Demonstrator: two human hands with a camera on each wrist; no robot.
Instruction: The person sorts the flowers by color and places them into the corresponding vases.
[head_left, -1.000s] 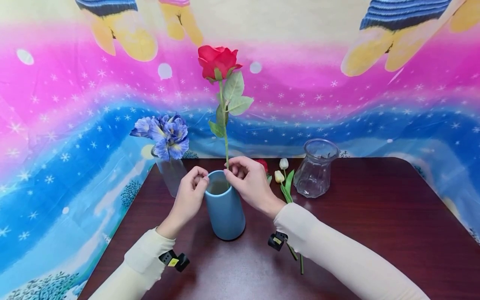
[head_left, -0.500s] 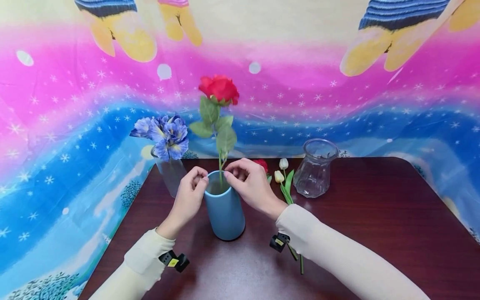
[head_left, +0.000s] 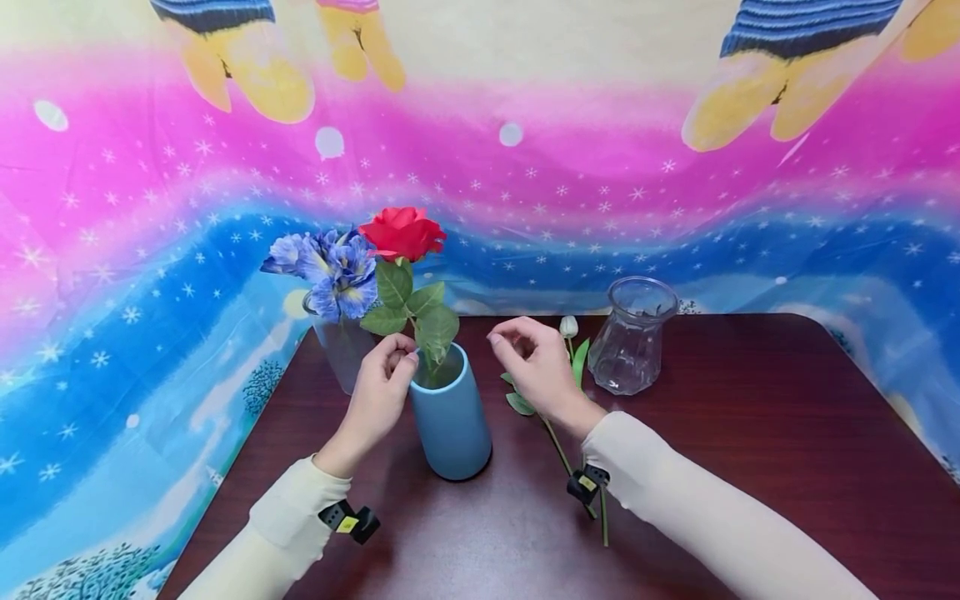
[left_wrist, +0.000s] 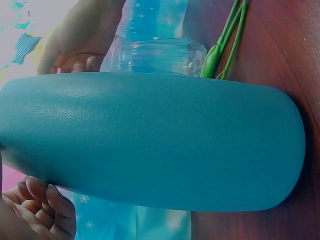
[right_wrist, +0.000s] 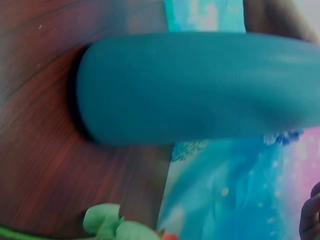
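The blue-grey vase [head_left: 453, 433] stands upright on the table; the left wrist view shows its side [left_wrist: 165, 140]. My left hand [head_left: 375, 392] pinches the left part of its rim between thumb and fingers. A red rose [head_left: 403, 233] stands in the vase, leaning left, its leaves [head_left: 435, 329] just above the mouth. To the right of the vase, apart from it, my right hand [head_left: 540, 367] holds nothing, its fingers loosely bent. Only fingertips of that hand [right_wrist: 311, 215] show at the edge of the right wrist view.
Behind my left hand, blue irises [head_left: 341, 279] stand in a clear vase [head_left: 341, 354]. An empty glass vase [head_left: 626, 358] stands at the right back. Beneath and beside my right hand lie a white tulip [head_left: 569, 327] and another stem with green leaves [head_left: 520, 403].
The rose has come down into the vase and tipped left. My right hand has let go of its stem and moved right, away from the rim. The left hand has stayed still.
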